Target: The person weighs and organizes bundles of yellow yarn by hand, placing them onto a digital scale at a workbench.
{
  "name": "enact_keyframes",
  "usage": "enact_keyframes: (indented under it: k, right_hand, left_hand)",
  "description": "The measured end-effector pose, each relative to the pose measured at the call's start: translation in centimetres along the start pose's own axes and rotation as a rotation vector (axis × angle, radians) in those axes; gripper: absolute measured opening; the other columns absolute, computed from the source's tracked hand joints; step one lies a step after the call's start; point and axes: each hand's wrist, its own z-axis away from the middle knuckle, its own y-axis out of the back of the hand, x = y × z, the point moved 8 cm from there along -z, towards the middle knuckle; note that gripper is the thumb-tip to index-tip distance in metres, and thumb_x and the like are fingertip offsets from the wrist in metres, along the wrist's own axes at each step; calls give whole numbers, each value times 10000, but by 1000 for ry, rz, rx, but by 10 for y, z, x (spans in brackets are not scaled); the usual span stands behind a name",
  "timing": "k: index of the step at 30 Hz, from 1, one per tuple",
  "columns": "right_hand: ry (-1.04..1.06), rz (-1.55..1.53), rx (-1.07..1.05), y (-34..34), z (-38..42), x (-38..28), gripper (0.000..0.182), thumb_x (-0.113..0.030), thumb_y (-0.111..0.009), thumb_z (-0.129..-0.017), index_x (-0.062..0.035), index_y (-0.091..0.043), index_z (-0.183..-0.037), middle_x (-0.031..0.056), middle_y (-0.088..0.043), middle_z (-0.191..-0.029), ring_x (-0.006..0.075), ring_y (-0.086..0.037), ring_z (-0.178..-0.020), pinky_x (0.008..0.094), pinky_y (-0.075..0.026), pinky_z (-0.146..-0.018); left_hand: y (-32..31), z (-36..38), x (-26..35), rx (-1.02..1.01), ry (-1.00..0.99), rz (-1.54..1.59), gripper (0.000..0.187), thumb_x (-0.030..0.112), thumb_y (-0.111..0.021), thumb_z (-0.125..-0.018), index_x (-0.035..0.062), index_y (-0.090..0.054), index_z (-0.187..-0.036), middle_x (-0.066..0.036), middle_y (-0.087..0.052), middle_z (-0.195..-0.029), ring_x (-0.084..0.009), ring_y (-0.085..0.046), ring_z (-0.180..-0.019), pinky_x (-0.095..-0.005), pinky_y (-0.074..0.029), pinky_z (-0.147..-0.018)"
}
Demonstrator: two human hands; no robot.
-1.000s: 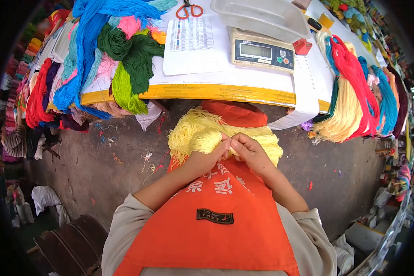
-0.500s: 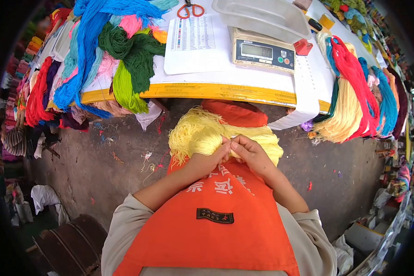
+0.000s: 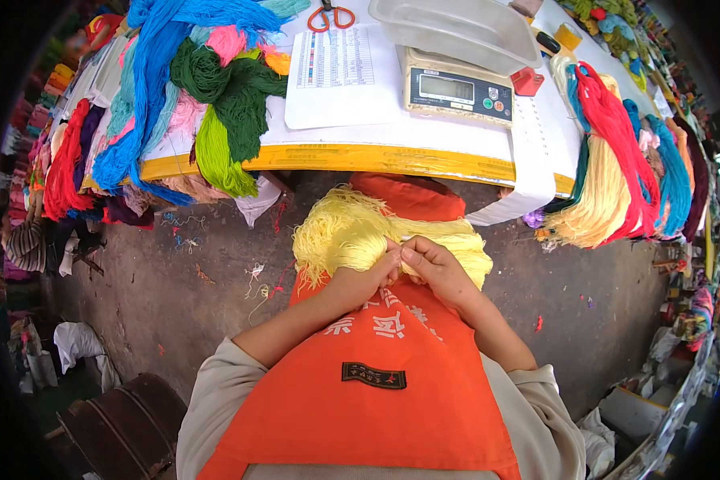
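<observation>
The left hand (image 3: 358, 282) has its fingers curled in around part of the fluffy pale yellow yarn (image 3: 336, 220), with the thumb on the near side. The right hand (image 3: 440, 270) has its thumb and first finger pinched together, right beside the left fingertips. Whether a thin strand is between them is too small to tell.

The hands look busy with a small, careful bit of finger work at the yarn. I think a next move like this calls for a soft pinch, with the two hands close, so the thin threads do not snag.

The yellow yarn lies across the lap, on the bright orange cloth apron (image 3: 312, 400) with white writing. One small black label (image 3: 374, 375) is on the apron.

Past the lap is one white table with a yellow edge (image 3: 320, 158). On it I count one pair of scissors with orange handles (image 3: 344, 18), one white printed sheet (image 3: 332, 104), one pale box-shaped scale (image 3: 448, 88), one see-through plastic tub (image 3: 456, 32) and one small red thing (image 3: 526, 82). The tub is just past the scale's screen.

On the left are one big bright blue yarn bunch (image 3: 148, 72), one dark green yarn bunch (image 3: 244, 112) and one lime green yarn bunch (image 3: 216, 156). More yarn hangs on both sides, too jumbled to count.
</observation>
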Motion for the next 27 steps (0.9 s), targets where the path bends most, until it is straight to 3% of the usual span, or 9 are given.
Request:
enact_keyframes:
  k: [7, 13, 16, 18, 21, 26, 27]
  right_hand:
    - [-4, 1, 11, 0, 0, -2, 236, -295, -543, -1025, -67, -577, -976, -45, -531, -799, 40, -430, -690, 196, -376, -633]
    - [6, 26, 8, -1, 3, -11, 232, -289, -561, -1017, -61, -574, -977, -49, -509, -779, 33, -417, -687, 196, -362, -629]
    - [-32, 57, 23, 3, 5, -14, 207, -259, -594, -1002, -54, -571, -984, -51, -522, -798, 21, -431, -711, 195, -376, -636]
    - [38, 100, 10, 5, 5, -27, 202, -249, -609, -994, -51, -571, -987, -51, -530, -809, 20, -440, -721, 195, -388, -642]
    - [91, 125, -11, 10, 9, -52, 202, -240, -633, -980, -47, -576, -994, -45, -565, -850, 25, -485, -760, 200, -428, -675]
    - [137, 229, 4, 26, 24, -90, 198, -232, -650, -968, -49, -583, -1003, -22, -635, -898, 33, -541, -833, 213, -456, -738]
    - [154, 186, 17, 28, 26, -94, 191, -226, -658, -960, -52, -589, -1001, -41, -603, -853, 24, -509, -771, 203, -429, -680]
  left_hand:
    - [1, -1, 0, -1, 6, -10, 174, 218, -526, -1016, 61, -590, -974, 14, -575, -744, -63, -526, -656, -221, -446, -584]
    - [9, -1, 17, 68, -47, -10, 166, 231, -581, -987, 70, -620, -981, 18, -577, -727, -44, -487, -599, -196, -384, -515]
    - [17, -2, 24, 101, 12, 78, 155, 209, -580, -989, 60, -622, -1002, 27, -581, -758, -42, -515, -658, -202, -415, -551]
    - [28, -6, 26, 126, 81, 166, 139, 200, -606, -974, 67, -632, -1006, 39, -573, -759, -29, -480, -635, -185, -356, -516]
    - [30, -8, 65, 80, -64, 147, 156, 220, -636, -953, 64, -628, -961, 31, -524, -673, -23, -368, -517, -185, -264, -444]
    - [29, -3, 107, 16, -142, 152, 201, 253, -623, -966, 54, -641, -990, 17, -561, -723, -17, -394, -566, -172, -288, -482]
    - [27, -2, 110, -2, -151, 167, 226, 276, -617, -971, 53, -642, -1006, 12, -572, -731, -17, -395, -568, -171, -289, -482]
